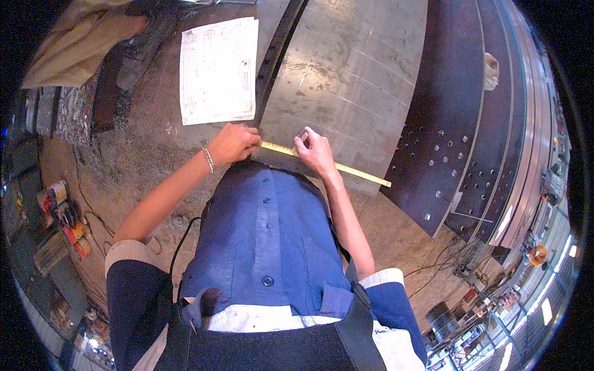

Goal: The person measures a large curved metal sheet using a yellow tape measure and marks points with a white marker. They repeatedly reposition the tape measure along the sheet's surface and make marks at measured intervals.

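A yellow tape measure (362,174) lies stretched across the near end of a grey steel plate (352,68), its far-right tip past the plate's right edge. My left hand (238,142), with a chain bracelet at the wrist, closes on the tape's left end beside the plate's left edge. Over the tape, left of the plate's middle, my right hand (315,151) has its thumb and fingertips pinched together. Whatever those fingers may hold is too small to make out. Thin pale lines cross the plate's surface.
Printed drawing sheets (218,71) lie left of the plate. Dark steel plates with drilled holes (442,117) overlap on the right, with a pale object (490,71) on them. Red-and-yellow tools (73,229) and cables lie at far left. Part of another person's clothing (86,43) shows at upper left.
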`<state>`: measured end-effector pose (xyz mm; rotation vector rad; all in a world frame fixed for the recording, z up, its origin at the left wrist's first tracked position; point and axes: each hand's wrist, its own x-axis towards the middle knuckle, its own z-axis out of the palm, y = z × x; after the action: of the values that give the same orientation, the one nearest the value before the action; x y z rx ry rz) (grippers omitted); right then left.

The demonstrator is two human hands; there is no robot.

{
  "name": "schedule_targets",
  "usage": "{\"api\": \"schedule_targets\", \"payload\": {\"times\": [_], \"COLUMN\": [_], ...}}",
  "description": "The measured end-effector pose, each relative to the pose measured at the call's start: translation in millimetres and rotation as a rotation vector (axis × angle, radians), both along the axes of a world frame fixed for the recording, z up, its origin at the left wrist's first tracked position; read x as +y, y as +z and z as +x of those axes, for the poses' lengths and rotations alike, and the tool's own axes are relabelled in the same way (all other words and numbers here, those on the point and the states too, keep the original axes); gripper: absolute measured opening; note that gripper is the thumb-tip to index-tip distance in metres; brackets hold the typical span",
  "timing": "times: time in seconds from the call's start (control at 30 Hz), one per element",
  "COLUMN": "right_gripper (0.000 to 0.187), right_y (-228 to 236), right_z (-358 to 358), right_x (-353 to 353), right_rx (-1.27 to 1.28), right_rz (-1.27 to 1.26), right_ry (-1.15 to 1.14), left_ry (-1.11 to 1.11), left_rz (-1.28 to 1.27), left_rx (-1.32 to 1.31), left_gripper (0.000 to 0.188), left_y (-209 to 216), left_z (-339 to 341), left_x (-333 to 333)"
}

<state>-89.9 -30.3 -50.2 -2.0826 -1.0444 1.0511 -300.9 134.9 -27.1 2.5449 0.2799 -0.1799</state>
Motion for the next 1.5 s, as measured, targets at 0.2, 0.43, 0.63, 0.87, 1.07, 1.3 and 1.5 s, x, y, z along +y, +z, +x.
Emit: {"api": "schedule_targets", "payload": {"times": [0.2, 0.43, 0.63, 0.87, 1.07, 1.3, 1.5], "right_gripper": [0.03, 0.023, 0.022, 0.023, 0.022, 0.019, 0.019], "right_y": [1, -12, -9, -8, -2, 4, 9], "right_z": [6, 1, 0, -2, -6, -21, -24], "right_x": [7, 8, 10, 11, 13, 20, 21], "right_rx": [0.05, -0.033, -0.053, -0.042, -0.098, -0.226, -0.208], "right_rz": [-0.012, 0.049, 0.05, 0.024, 0.03, 0.074, 0.062], "right_ry": [0.004, 0.011, 0.034, 0.014, 0.017, 0.043, 0.026], "left_ry": [0.0, -0.021, 0.008, 0.0, 0.003, -0.002, -0.014], "left_rz": [0.016, 0.032, 0.034, 0.026, 0.043, 0.034, 0.022], "left_rx": [0.016, 0.021, 0.058, 0.039, 0.06, 0.023, 0.024], "left_gripper": [0.013, 0.014, 0.01, 0.012, 0.01, 0.015, 0.015], "left_y": [-8, -7, -3, -6, -3, -7, -4], "left_z": [2, 3, 4, 4, 5, 5, 6], "left_x": [5, 6, 4, 5, 5, 5, 6]}}
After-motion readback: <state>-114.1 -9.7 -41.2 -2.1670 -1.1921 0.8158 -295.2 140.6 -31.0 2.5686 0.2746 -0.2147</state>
